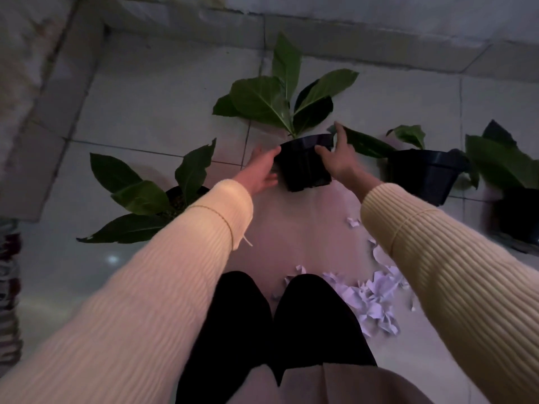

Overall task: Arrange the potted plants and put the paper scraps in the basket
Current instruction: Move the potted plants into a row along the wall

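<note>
Far left edge of the frame, a blurred patterned cloth (8, 287) runs down the side, too smeared to identify. Just in from it, at left of centre, a potted plant (163, 196) stands on the pale tiled floor (140, 112), its dark pot mostly hidden behind the cream ribbed sleeve (163, 272) that crosses in front of it.

Now the centre, and here is the action: the left hand (261, 170) is pressed flat against the left wall of the black pot (304, 164), fingers spread along it, while the right hand (339, 158) grips the opposite wall, thumb on the front face and a finger reaching up past the rim. Both hands are clamped on this pot between them. It tilts away from the viewer, and its broad green leaves (280, 94) fan toward the upper middle of the frame. Whether its base touches the tile, I cannot tell.

Lower centre, two dark-clad knees (291, 316) point forward. Just right of them the paper scraps (376, 298) lie scattered on the floor, white and crumpled, a few strays trailing up toward the right sleeve.

Right of centre, a second black pot (425, 173) sits with a small leaf above it, and at the far right edge a third pot (522, 211) with dark leaves, blurred.
</note>
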